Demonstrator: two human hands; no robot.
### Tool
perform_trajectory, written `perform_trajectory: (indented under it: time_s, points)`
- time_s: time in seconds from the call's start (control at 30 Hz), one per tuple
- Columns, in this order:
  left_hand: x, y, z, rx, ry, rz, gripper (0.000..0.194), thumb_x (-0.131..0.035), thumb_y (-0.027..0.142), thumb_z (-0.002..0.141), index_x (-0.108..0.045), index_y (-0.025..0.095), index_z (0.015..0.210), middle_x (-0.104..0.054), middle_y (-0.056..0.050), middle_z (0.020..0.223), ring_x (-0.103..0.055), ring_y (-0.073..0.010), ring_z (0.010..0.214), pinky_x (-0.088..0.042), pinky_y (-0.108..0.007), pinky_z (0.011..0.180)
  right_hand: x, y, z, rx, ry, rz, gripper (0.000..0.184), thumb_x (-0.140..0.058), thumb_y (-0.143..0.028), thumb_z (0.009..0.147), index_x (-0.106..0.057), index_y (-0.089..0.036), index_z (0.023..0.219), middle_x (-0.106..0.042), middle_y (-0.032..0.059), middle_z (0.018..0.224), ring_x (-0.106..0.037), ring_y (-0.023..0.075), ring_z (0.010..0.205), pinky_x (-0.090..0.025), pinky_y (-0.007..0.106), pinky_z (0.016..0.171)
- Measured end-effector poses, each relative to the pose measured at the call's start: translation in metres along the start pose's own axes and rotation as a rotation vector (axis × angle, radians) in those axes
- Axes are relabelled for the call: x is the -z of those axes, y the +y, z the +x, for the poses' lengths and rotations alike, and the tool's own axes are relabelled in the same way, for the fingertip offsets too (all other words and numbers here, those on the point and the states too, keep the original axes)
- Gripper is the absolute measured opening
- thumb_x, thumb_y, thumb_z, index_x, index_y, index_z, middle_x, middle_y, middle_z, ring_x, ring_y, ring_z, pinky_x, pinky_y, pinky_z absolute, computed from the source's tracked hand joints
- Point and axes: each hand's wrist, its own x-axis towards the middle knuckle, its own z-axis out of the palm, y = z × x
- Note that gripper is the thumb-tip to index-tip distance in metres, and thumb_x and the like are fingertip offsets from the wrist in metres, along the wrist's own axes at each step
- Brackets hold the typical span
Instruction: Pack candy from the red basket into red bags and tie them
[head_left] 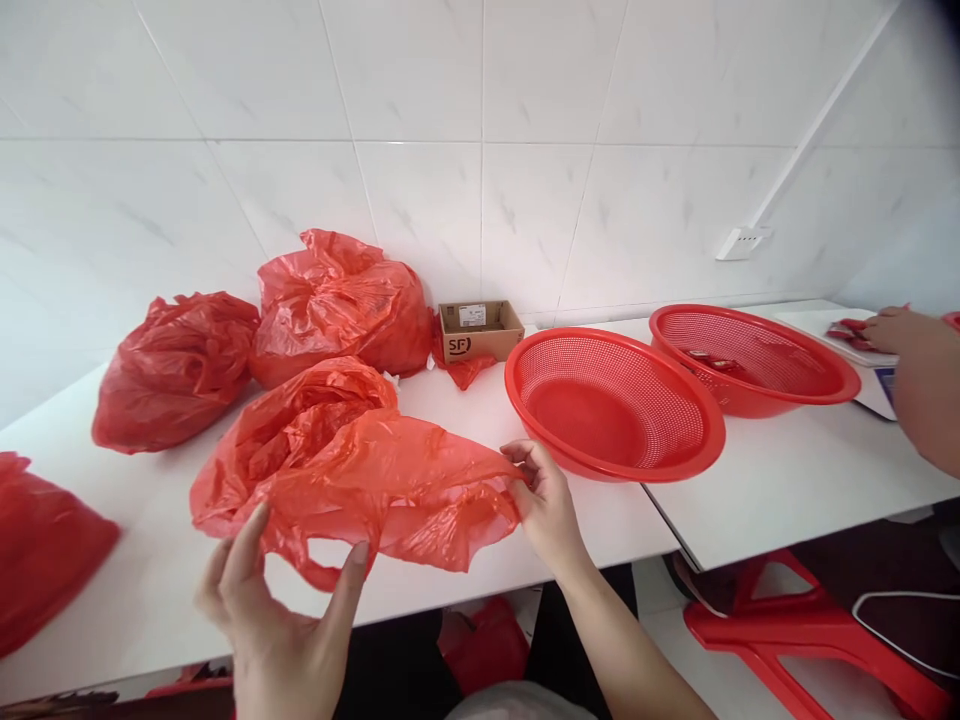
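Our right hand [541, 505] pinches the thin red bag [420, 460], our left hand [281, 640] spreads wide, and hard tugs could rip it.

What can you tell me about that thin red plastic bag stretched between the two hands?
The thin red plastic bag is glossy, wrinkled and slightly see-through. Its bulkier end lies bunched on the white table; the flatter part spreads out toward the right hand, whose fingers grip its end. A loop, apparently a handle, droops from the near edge, between the spread thumb and index finger of the left hand, which both touch the plastic. Whether anything is inside cannot be seen.
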Motion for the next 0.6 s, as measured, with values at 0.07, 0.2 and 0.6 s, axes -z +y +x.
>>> perform_trajectory:
  time_s: [0.07, 0.2, 0.6]
  points:
    - [0.003, 0.004, -0.004, -0.056, 0.002, 0.093, 0.101, -0.080, 0.046, 0.064, -0.033, 0.021, 0.150, -0.027, -0.020, 0.152, -0.024, -0.0388, 0.144, -0.028, -0.061, 0.113, 0.003, -0.002, -0.001, 0.013, 0.008, -0.031, 0.021, -0.057, -0.022, 0.080, -0.058, -0.021, 0.101, -0.060, 0.0040, 0.101, -0.059, 0.0171, 0.087, -0.047, 0.028, 0.073]
    - [0.007, 0.003, -0.013, -0.153, -0.052, 0.151, 0.102, -0.077, 0.053, 0.068, -0.029, 0.020, 0.152, -0.030, -0.022, 0.149, -0.026, -0.0410, 0.141, -0.028, -0.065, 0.111, 0.012, -0.006, -0.004, 0.007, 0.006, -0.094, 0.021, -0.057, -0.022, 0.083, -0.057, -0.022, 0.104, -0.060, 0.0037, 0.103, -0.057, 0.0154, 0.080, -0.046, 0.027, 0.069]
    - [-0.019, -0.021, 0.010, -0.576, 0.062, 0.334, 0.072, -0.079, 0.030, 0.073, -0.051, 0.030, 0.139, -0.014, -0.012, 0.160, -0.025, -0.0436, 0.143, -0.032, -0.063, 0.112, 0.026, -0.027, -0.011, 0.024, -0.383, -0.320, 0.019, -0.057, -0.015, 0.085, -0.062, -0.023, 0.102, -0.063, -0.0027, 0.092, -0.049, 0.0088, 0.067, -0.042, 0.022, 0.064]
